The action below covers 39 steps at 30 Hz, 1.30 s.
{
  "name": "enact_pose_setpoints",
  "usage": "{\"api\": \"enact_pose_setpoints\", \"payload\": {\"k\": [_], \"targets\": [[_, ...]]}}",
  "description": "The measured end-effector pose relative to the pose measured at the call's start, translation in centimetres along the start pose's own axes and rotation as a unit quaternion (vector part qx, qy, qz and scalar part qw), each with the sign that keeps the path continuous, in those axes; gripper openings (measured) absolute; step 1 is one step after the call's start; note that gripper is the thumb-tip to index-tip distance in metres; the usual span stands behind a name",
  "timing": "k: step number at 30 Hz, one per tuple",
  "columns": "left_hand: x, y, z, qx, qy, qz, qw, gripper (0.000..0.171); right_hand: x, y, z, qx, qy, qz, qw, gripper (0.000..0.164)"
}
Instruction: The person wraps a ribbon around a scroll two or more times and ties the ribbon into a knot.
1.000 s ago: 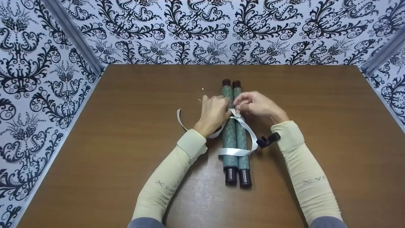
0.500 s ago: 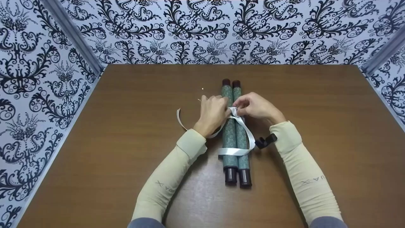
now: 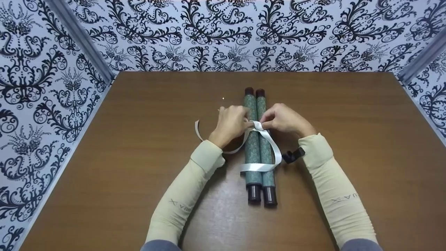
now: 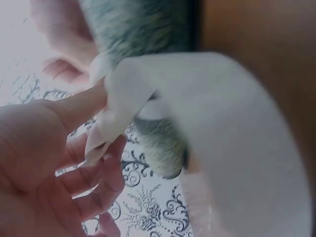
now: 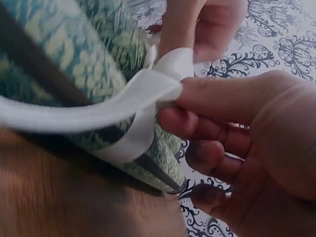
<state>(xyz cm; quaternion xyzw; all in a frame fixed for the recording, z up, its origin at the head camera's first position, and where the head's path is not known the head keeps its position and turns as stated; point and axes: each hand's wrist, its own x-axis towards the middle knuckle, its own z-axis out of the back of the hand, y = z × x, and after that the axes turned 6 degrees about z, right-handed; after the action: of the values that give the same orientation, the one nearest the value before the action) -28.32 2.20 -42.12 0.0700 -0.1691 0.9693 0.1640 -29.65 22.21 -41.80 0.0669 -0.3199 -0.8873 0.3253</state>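
A scroll rolled onto two rods [image 3: 253,153] lies lengthwise on the table, green patterned cloth with dark brown end knobs. White satin ribbon [image 3: 275,148] goes round it and crosses at its middle, with a loose loop toward the near end. My left hand [image 3: 230,122] pinches the ribbon between thumb and fingers on the left of the crossing; the left wrist view shows the folded ribbon [image 4: 118,103] at the thumb tip. On the right, my right hand [image 3: 287,120] pinches the ribbon [image 5: 168,86] between thumb and forefinger, close to the left fingers.
The brown wooden table [image 3: 122,167] meets patterned walls [image 3: 223,35] at the back and sides. A ribbon tail [image 3: 198,129] curls out left of the scroll. Tiny pale specks lie beyond the left hand. A black strap [image 3: 293,155] hangs by the right sleeve.
My left hand has shifted slightly left and toward me, its fingers drawing away from the crossing. My right hand, now pinching the ribbon at the crossing, has moved slightly nearer to me.
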Motion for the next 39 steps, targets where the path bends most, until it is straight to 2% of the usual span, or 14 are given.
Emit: {"api": "enact_pose_setpoints", "payload": {"k": [8, 11, 15, 18, 26, 31, 35, 39], "targets": [[0.2, 0.6, 0.8, -0.062, 0.030, -0.001, 0.9976, 0.020, 0.0, -0.3, 0.3, -0.012, -0.015, 0.024, 1.000, 0.008], [0.2, 0.8, 1.0, -0.102, 0.039, -0.002, 0.9941, 0.017, -0.3, -0.5, 0.5, -0.004, -0.016, 0.018, 1.000, 0.009], [0.4, 1.0, 1.1, -0.149, 0.035, -0.012, 0.9881, 0.012, -0.7, -0.8, 0.8, 0.010, -0.020, 0.003, 1.000, 0.011], [0.5, 1.2, 1.2, -0.168, 0.028, -0.015, 0.9853, 0.009, -0.9, -1.0, 1.1, 0.016, -0.021, -0.005, 1.000, 0.012], [0.8, 1.6, 1.5, -0.223, 0.036, -0.018, 0.9739, 0.004, -1.3, -1.2, 1.9, -0.009, -0.021, -0.007, 1.000, 0.018], [0.8, 1.7, 1.6, -0.220, 0.040, -0.027, 0.9742, 0.011, -1.6, -1.3, 2.2, -0.018, -0.024, -0.009, 1.000, 0.019], [0.6, 1.9, 1.7, -0.199, 0.027, -0.041, 0.9787, 0.008, -1.8, -1.6, 2.3, -0.029, -0.029, -0.008, 0.999, 0.023], [0.5, 2.1, 1.8, -0.189, 0.018, -0.045, 0.9808, 0.011, -2.2, -1.9, 2.5, -0.034, -0.033, -0.015, 0.999, 0.026]]}}
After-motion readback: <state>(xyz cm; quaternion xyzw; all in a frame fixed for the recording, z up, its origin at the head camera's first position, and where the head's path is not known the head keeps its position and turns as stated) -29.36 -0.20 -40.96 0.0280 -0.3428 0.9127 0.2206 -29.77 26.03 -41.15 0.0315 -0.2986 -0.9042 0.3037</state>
